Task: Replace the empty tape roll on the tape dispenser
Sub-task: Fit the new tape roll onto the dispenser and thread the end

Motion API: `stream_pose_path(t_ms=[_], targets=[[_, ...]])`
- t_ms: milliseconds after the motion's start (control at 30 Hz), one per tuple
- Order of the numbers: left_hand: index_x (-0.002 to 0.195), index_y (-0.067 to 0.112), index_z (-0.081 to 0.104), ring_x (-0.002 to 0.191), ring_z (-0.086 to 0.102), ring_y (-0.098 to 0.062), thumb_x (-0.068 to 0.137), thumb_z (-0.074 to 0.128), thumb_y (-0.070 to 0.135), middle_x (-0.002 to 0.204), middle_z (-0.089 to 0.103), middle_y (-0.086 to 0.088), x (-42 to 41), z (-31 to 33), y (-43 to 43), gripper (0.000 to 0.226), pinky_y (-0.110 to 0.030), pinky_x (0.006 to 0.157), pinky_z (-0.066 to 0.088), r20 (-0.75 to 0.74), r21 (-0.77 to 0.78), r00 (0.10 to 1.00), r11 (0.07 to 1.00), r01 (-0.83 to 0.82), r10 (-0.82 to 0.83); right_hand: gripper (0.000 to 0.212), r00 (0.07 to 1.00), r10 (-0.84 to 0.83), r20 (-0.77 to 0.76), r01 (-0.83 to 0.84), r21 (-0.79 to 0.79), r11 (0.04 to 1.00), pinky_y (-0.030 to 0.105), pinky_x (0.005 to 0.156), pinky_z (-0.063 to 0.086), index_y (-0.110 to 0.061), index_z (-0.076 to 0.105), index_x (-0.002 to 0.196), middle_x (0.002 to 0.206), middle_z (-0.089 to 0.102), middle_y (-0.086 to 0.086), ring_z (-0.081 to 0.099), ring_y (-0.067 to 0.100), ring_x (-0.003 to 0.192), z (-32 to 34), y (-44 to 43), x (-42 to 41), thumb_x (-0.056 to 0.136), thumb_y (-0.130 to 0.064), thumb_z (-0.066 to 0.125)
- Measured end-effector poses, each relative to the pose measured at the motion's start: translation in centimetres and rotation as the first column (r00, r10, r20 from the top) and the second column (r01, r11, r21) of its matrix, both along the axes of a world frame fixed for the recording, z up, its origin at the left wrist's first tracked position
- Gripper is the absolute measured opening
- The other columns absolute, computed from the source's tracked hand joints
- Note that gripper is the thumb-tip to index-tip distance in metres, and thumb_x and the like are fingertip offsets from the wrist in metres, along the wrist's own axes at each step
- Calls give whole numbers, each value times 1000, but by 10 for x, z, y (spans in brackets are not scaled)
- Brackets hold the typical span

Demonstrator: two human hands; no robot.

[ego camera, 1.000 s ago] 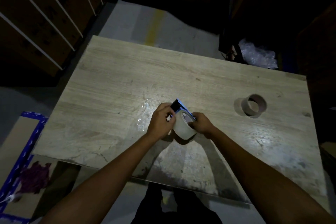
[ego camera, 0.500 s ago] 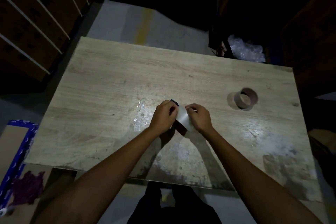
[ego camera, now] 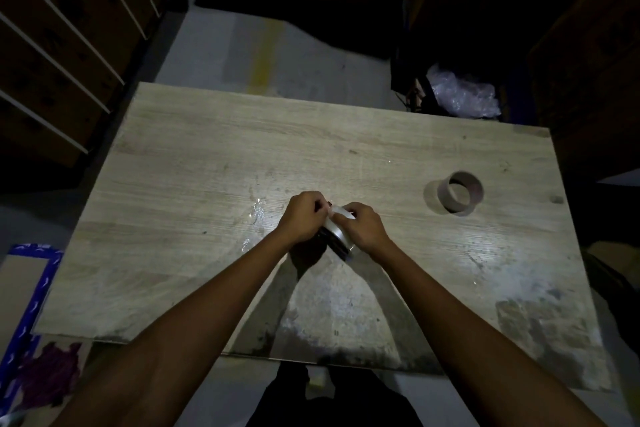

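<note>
Over the middle of the wooden table (ego camera: 194, 163), my left hand (ego camera: 302, 218) and my right hand (ego camera: 363, 229) close together around a tape dispenser carrying a pale full tape roll (ego camera: 337, 236). The left hand grips the dispenser's dark body, mostly hidden under the fingers. The right hand's fingers pinch the top of the tape roll. An empty brown cardboard core (ego camera: 459, 196) stands apart on the table to the right, touched by neither hand.
Shiny scraps of clear tape (ego camera: 257, 215) stick to the table just left of my hands. A bag of bubble wrap (ego camera: 460, 95) sits on the floor beyond the far right edge. Cardboard with blue tape (ego camera: 24, 284) lies on the floor at left.
The dispenser's blue front end, visible a second ago, is now covered by my hands. Both hands have closed in tighter over the roll, which has turned so its edge faces me.
</note>
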State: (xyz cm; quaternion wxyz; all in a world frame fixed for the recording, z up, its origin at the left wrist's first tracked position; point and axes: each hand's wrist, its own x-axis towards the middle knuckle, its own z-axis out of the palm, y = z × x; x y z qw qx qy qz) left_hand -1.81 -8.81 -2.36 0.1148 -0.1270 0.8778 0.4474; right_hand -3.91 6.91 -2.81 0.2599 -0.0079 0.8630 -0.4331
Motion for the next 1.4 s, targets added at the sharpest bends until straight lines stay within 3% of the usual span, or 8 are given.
stream_pose_path(t_ms=[233, 400, 667, 834, 1000, 1134, 1267, 1400], targets=[[84, 8, 69, 89, 64, -20, 88, 57, 9, 94, 71, -5, -10, -1, 4, 13, -26, 73, 47, 47, -80, 999, 996, 26, -23, 33, 996, 30, 79, -25, -65, 998, 40, 77, 52, -15, 66, 101, 96, 68, 1, 65, 22, 90, 0, 4, -6, 87, -45, 65], [86, 4, 70, 86, 57, -19, 91, 62, 12, 100, 53, -7, -14, -5, 3, 12, -24, 74, 41, 36, -162, 999, 987, 4, 2, 27, 995, 42, 87, -35, -72, 997, 41, 77, 53, -17, 65, 99, 96, 67, 2, 65, 23, 89, -1, 6, -7, 87, -41, 65], [81, 11, 66, 87, 62, -22, 89, 62, 12, 90, 67, -6, -21, -4, -8, 9, -30, 74, 47, 190, 12, 981, 999, 41, -42, 21, 988, 83, 128, -61, -164, 984, 30, 71, 50, -14, 64, 105, 97, 67, 2, 64, 16, 84, 1, 20, -6, 90, -28, 66], [81, 11, 66, 87, 60, -22, 89, 63, 9, 90, 66, -7, -21, 2, -11, 9, -32, 78, 47, 214, 93, 969, 990, 107, -125, 25, 984, 110, 141, -82, -193, 978, 35, 75, 52, -14, 65, 109, 100, 68, 3, 66, 20, 89, 2, 30, -3, 89, -29, 66], [91, 2, 70, 96, 63, -24, 89, 61, 11, 103, 71, -11, -24, 11, -7, 13, -33, 81, 49, 178, 5, 966, 982, 187, -185, 35, 996, 83, 41, -81, -52, 995, 35, 80, 51, -22, 62, 116, 107, 63, -1, 62, 17, 96, 5, 32, 3, 87, -40, 68], [91, 5, 70, 96, 64, -24, 90, 62, 13, 104, 70, -9, -28, 13, -7, 11, -35, 83, 50, 177, -15, 951, 965, 260, -254, 52, 970, 170, -175, -155, 95, 983, 35, 91, 49, -21, 56, 131, 124, 52, 6, 56, 19, 107, 10, 27, 0, 85, -44, 64], [83, 11, 68, 88, 63, -20, 90, 63, 14, 91, 68, 0, -30, 16, -5, 9, -31, 74, 49, 160, -49, 927, 935, 352, -340, 28, 939, 278, -200, -251, 154, 956, 23, 79, 44, -15, 70, 112, 114, 64, 6, 64, 20, 99, 20, 13, -14, 85, -20, 66], [76, 16, 66, 72, 56, -7, 90, 62, 11, 77, 61, 9, -32, 22, -1, 15, -20, 59, 37, 150, -69, 904, 908, 414, -401, 13, 909, 348, -230, -285, 266, 921, 27, 71, 44, -14, 74, 91, 101, 66, 5, 65, 21, 89, 23, 10, -25, 84, -23, 69]])
